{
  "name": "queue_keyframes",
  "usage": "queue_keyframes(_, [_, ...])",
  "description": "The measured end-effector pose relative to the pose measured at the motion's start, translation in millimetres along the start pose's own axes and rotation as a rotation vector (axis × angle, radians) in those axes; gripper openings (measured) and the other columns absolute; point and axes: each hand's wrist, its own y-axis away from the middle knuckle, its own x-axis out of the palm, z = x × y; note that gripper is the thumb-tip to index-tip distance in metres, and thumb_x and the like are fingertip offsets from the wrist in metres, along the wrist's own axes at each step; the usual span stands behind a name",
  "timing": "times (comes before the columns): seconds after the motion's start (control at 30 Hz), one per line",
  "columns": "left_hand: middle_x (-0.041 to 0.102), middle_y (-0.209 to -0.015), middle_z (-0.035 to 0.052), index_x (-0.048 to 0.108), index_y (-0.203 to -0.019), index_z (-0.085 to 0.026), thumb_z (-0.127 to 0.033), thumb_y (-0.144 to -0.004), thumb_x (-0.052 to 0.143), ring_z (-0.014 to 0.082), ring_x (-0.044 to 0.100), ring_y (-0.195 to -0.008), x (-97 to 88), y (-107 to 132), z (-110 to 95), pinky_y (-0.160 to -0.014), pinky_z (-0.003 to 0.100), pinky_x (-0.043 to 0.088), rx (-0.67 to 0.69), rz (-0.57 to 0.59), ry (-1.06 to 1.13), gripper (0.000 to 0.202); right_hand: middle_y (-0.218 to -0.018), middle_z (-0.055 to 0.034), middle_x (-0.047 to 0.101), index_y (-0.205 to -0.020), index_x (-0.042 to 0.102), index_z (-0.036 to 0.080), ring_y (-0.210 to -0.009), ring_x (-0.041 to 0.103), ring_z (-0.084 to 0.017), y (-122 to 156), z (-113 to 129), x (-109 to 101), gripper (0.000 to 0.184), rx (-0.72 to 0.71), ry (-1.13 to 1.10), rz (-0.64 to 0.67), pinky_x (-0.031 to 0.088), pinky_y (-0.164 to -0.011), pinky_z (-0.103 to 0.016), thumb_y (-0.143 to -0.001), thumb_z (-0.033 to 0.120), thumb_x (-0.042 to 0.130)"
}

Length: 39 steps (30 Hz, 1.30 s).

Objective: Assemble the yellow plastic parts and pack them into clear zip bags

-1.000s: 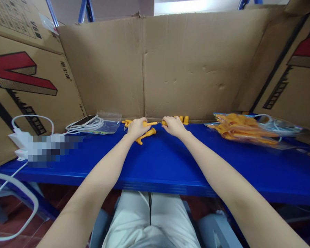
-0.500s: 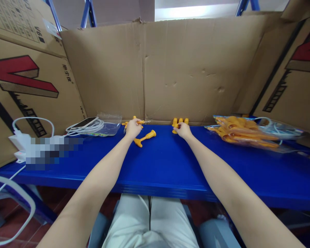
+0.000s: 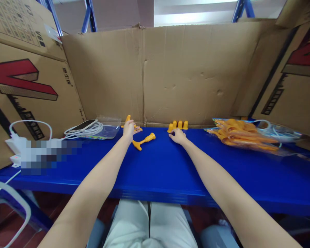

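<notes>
My left hand (image 3: 129,128) is closed on a yellow T-handled piece (image 3: 128,118), whose parts stick out above and beside the fingers. Just right of it, another yellow T-handled piece with a ribbed shaft and a wider, cup-like end (image 3: 144,140) lies on the blue tabletop. My right hand (image 3: 178,136) rests low over the table, thumb and fingers slightly apart, close to a small yellow cup (image 3: 170,128). Behind it, three similar yellow cups (image 3: 180,124) stand upside down in a row near the cardboard.
A cardboard wall (image 3: 201,75) closes off the back of the blue table (image 3: 157,175). Clear bags of yellow parts (image 3: 244,132) lie at right. At left are a phone (image 3: 82,126), coiled white cable (image 3: 93,131) and a white plug (image 3: 17,144).
My right hand has set the yellow cup down left of the row and moved slightly toward me. My left hand has shifted a little left, its yellow piece now tilted upward.
</notes>
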Motion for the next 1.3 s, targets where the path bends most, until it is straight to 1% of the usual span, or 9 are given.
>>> queue_keyframes(0.13, [0.057, -0.085, 0.0033, 0.048, -0.119, -0.018, -0.001, -0.073, 0.045, 0.0075, 0.059, -0.060, -2.9, -11, 10, -0.061, 0.022, 0.052, 0.091, -0.094, -0.124, 0.050, -0.131, -0.0106, 0.048, -0.122, 0.052, 0.021, -0.120, 0.041, -0.029, 4, 5, -1, 0.039, -0.049, 0.070, 0.123, 0.035, -0.093, -0.049, -0.090, 0.034, 0.034])
queue_keyframes(0.23, [0.058, -0.090, 0.0048, 0.050, -0.117, -0.019, 0.000, -0.072, 0.046, 0.0122, 0.060, -0.071, -7.8, -21, 21, -0.066, 0.025, 0.052, 0.202, -0.131, -0.283, 0.049, -0.130, -0.0135, 0.048, -0.124, 0.050, 0.017, -0.121, 0.040, -0.030, 6, 7, -1, 0.041, -0.095, 0.097, 0.116, 0.035, -0.094, -0.049, -0.090, 0.033, 0.033])
queue_keyframes(0.37, [0.057, -0.100, 0.0070, 0.055, -0.106, -0.018, -0.004, -0.074, 0.049, 0.0183, 0.058, -0.092, -16.6, -28, 27, -0.085, 0.033, 0.047, 0.429, -0.167, -0.525, 0.036, -0.128, -0.0124, 0.051, -0.120, 0.054, 0.016, -0.120, 0.042, -0.027, 4, 10, -1, 0.039, -0.201, 0.104, 0.094, 0.038, -0.093, -0.044, -0.087, 0.023, 0.035])
queue_keyframes(0.47, [0.056, -0.103, 0.0074, 0.057, -0.100, -0.018, -0.004, -0.074, 0.050, 0.0197, 0.054, -0.101, -21.3, -28, 28, -0.093, 0.035, 0.042, 0.523, -0.201, -0.646, 0.031, -0.137, -0.0089, 0.043, -0.128, 0.048, 0.018, -0.126, 0.036, -0.027, -1, 12, -1, 0.045, -0.154, 0.095, 0.177, 0.032, -0.098, -0.048, -0.087, 0.023, 0.031])
queue_keyframes(0.6, [0.054, -0.102, 0.0090, 0.059, -0.099, -0.016, -0.004, -0.075, 0.048, 0.0196, 0.056, -0.098, -24.5, -27, 27, -0.092, 0.033, 0.042, 0.534, -0.209, -0.713, 0.028, -0.147, -0.0057, 0.028, -0.140, 0.032, 0.020, -0.135, 0.022, -0.026, -9, 14, 1, 0.054, -0.041, 0.085, 0.323, 0.017, -0.107, -0.050, -0.088, 0.029, 0.026])
queue_keyframes(0.7, [0.054, -0.100, 0.0087, 0.061, -0.097, -0.016, -0.004, -0.076, 0.045, 0.0197, 0.056, -0.099, -25.5, -28, 28, -0.092, 0.032, 0.042, 0.547, -0.206, -0.733, 0.029, -0.149, -0.0040, 0.023, -0.142, 0.029, 0.021, -0.137, 0.016, -0.025, -17, 13, 3, 0.055, -0.024, 0.078, 0.344, 0.012, -0.108, -0.052, -0.089, 0.032, 0.024])
queue_keyframes(0.93, [0.055, -0.107, 0.0125, 0.060, -0.107, -0.011, 0.001, -0.070, 0.049, 0.0223, 0.054, -0.106, -26.1, -34, 34, -0.094, 0.032, 0.042, 0.523, -0.107, -0.875, 0.041, -0.145, -0.0084, 0.031, -0.138, 0.036, 0.017, -0.133, 0.028, -0.027, -21, 11, 8, 0.052, -0.073, 0.072, 0.272, 0.017, -0.106, -0.055, -0.091, 0.038, 0.025])
queue_keyframes(1.1, [0.055, -0.110, 0.0127, 0.059, -0.109, -0.012, 0.004, -0.069, 0.049, 0.0230, 0.053, -0.108, -26.1, -40, 43, -0.095, 0.035, 0.042, 0.527, -0.064, -0.911, 0.045, -0.124, -0.0119, 0.056, -0.115, 0.057, 0.014, -0.113, 0.052, -0.025, -8, 22, -2, 0.040, -0.224, 0.178, 0.172, 0.037, -0.092, -0.038, -0.092, 0.029, 0.028])
queue_keyframes(1.3, [0.050, -0.117, 0.0120, 0.056, -0.113, -0.013, 0.005, -0.067, 0.046, 0.0223, 0.051, -0.112, -25.5, -47, 50, -0.098, 0.033, 0.040, 0.504, -0.020, -0.931, 0.050, -0.110, -0.0120, 0.063, -0.107, 0.061, 0.012, -0.102, 0.057, -0.023, 6, 36, -10, 0.033, -0.438, 0.373, 0.029, 0.038, -0.082, -0.032, -0.089, 0.017, 0.033])
